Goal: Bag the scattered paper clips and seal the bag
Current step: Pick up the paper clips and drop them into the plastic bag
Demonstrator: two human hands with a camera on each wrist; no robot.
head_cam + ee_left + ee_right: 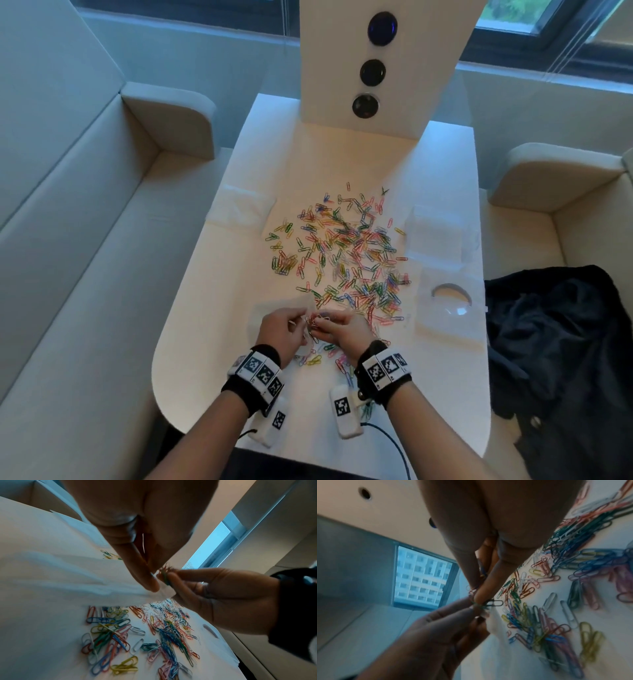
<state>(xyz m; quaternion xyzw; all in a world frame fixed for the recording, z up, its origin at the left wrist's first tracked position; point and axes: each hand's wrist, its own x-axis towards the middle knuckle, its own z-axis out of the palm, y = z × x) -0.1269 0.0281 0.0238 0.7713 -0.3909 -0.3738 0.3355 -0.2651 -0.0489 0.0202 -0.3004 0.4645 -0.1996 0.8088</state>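
Head view, lower centre of the frame: the left hand [279, 332] and the right hand [344, 329] meet fingertip to fingertip, and between them sits a small bunch of coloured wire paper clips [313, 325], pinched from both sides. A thin clear plastic bag [274, 308] lies crumpled under and just beyond the left hand; its mouth cannot be made out here.

Left wrist view shows what the head view hides: the left thumb and forefinger are curled onto a white-looking fold of the bag [164, 591], while the right hand's fingers [188, 574] press the bunch [165, 574] against that fold. The bunch stands roughly upright in the frame, its tips poking above the fingertips.

Right wrist view shows one dark clip [493, 603] jutting sideways toward the right of the frame from the pinch, long axis near level.

Outward from the hands, the scattered multicoloured paper clips [346, 253] spread over the middle of the white desk [212, 342], pointing every way, the nearest ones touching the wrists. More clear bags lie at the pile's left [239, 209] and right [435, 236]. A white upright panel with three dark round holes [342, 68] stands at the top of the frame, and a black garment [555, 342] lies at the right.
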